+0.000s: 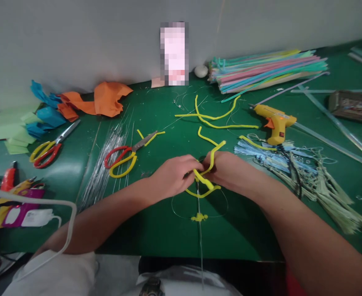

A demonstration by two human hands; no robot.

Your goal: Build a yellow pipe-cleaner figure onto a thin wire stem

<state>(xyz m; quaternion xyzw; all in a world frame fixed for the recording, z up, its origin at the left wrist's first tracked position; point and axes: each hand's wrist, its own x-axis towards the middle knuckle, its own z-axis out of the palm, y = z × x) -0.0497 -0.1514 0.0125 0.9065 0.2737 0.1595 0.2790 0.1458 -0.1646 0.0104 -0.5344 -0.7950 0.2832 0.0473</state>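
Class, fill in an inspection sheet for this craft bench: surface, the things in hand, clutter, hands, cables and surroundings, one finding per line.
Surface: green table, largely covered with craft supplies.
Things in hand: yellow pipe cleaner, bent and gripped by both hands; thin wire loop beneath it.
Clutter: two pairs of scissors, wire bundle, loose yellow pieces, glue gun, stack of coloured sticks, orange and blue paper scraps, tassels.
Hands: left hand and right hand meet at the middle, both pinching the pipe cleaner.
Cables: white cable at the left edge; black cord from the glue gun.
Surroundings: plain grey wall behind.
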